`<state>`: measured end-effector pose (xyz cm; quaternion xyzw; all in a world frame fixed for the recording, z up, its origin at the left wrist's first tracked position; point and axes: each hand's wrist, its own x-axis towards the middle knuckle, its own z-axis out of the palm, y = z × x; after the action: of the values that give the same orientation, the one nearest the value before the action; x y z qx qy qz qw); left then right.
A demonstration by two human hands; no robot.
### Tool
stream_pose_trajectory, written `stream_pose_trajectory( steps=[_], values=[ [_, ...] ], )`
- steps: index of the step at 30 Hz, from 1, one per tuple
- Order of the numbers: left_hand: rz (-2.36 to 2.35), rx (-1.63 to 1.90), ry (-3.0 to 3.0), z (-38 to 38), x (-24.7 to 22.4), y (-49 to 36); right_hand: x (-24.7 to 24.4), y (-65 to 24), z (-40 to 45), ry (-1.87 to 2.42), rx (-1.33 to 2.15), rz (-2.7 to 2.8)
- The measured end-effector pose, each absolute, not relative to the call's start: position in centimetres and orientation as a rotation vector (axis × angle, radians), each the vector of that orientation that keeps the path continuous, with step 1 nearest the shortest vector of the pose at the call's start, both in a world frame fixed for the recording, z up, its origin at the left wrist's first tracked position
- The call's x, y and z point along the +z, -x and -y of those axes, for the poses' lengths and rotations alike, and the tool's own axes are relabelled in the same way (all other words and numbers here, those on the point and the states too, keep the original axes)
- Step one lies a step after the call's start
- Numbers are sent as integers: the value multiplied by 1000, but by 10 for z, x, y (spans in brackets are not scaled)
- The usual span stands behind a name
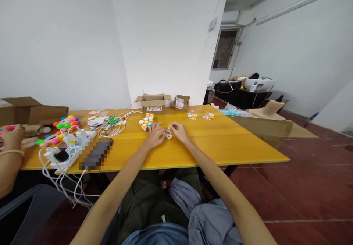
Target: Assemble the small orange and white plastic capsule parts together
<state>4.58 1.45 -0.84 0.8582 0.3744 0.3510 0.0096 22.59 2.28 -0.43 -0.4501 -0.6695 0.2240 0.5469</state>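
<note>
Head view, showing two bare hands over a smooth, yellow-brown surface. We find the small white pieces (pixel 169 136) near its middle, between near and far edges; one is a flat disc, apparently plastic. The left hand (pixel 156 134) arches beside them, fingers loosely spread, perhaps fencing the pieces in; we cannot tell whether it grips one. The right hand (pixel 177 130) narrows its fingertips at a piece, a posture suited to so slight a part, though we cannot confirm a hold. We note rounded, capped tubs (pixel 144 126) with orange, white and blue tops, grouped just beyond the left hand, presumably for easy reach. Toward the far edge stand an open cardboard box (pixel 153 108), its flaps splayed, and a smaller carton (pixel 179 103). Nearer the far right corner, we observe two loose clusters (pixel 192 116) of white and orange bits, probably set aside to keep the middle workable. Glossy coloured balls (pixel 67 126) lie toward the left end, near a co-worker's hand (pixel 13 137).
</note>
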Motion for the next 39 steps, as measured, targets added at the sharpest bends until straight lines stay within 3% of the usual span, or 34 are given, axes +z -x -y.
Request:
stream_pose_trajectory(
  steps=[12, 23, 29, 39],
  values=[
    [-1150, 830, -2776, -9, -5, -50, -5, -228, -26, 972, 586, 1570],
    [-1236, 1368, -2451, -6, 9, -34, -8, -221, -16, 850, 403, 2009],
    [-1226, 1428, -2476, -1, 11, -23, -10, -215, -9, 873, 320, 2202],
    [-1194, 1474, -2539, 3, 9, -18, -6, -233, -15, 1393, -2, 1955]
  ],
)
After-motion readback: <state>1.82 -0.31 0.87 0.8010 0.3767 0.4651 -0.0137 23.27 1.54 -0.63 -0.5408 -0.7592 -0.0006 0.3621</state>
